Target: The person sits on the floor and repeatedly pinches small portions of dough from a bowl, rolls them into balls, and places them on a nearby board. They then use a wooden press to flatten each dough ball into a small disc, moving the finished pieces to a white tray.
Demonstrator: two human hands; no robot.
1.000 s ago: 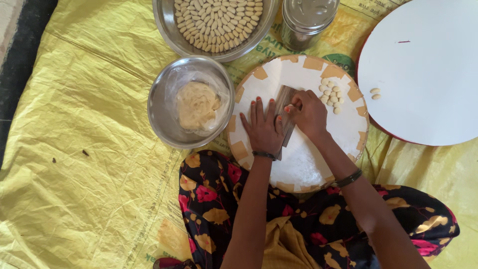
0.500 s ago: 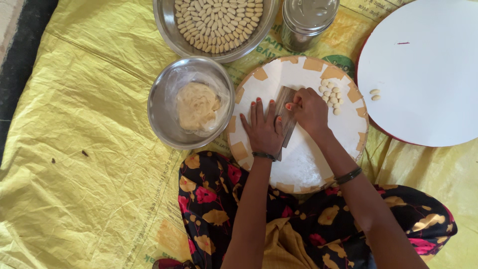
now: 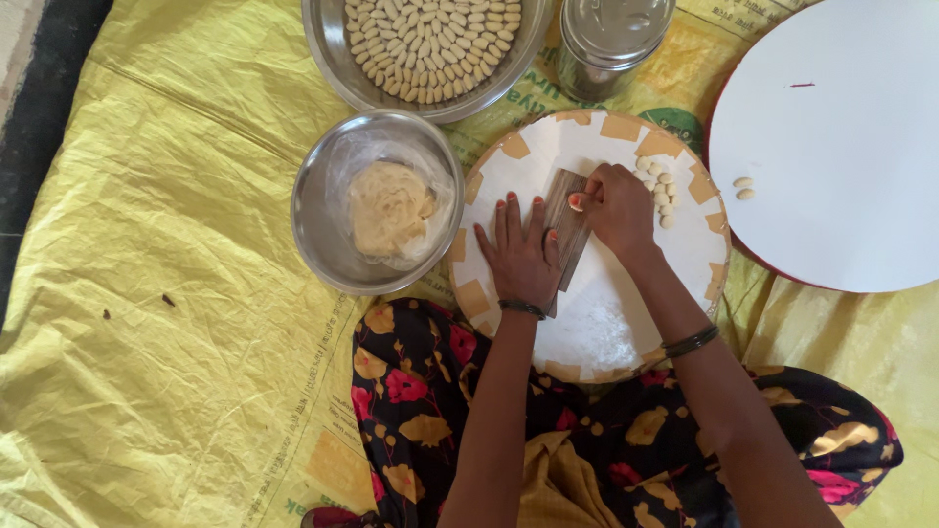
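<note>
My left hand point(image 3: 520, 254) lies flat, fingers spread, on a small dark ridged wooden board point(image 3: 564, 220) that rests on a round white board point(image 3: 597, 323) with tan patches on its rim. My right hand point(image 3: 614, 205) has its fingers curled and presses down at the top of the ridged board; whatever lies under the fingertips is hidden. A small heap of pale shaped dough pieces point(image 3: 660, 186) lies just right of that hand on the round board.
A steel bowl point(image 3: 323, 210) with a plastic-lined lump of dough point(image 3: 388, 207) stands to the left. A big steel plate point(image 3: 328, 44) full of shaped pieces and a steel lidded tin point(image 3: 611, 39) stand behind. A large white round tray point(image 3: 841, 147) holds two pieces at right. A yellow sheet point(image 3: 166, 293) covers the floor.
My right hand has slid a little up the ridged board, away from me. My left hand has stayed flat on the board.
</note>
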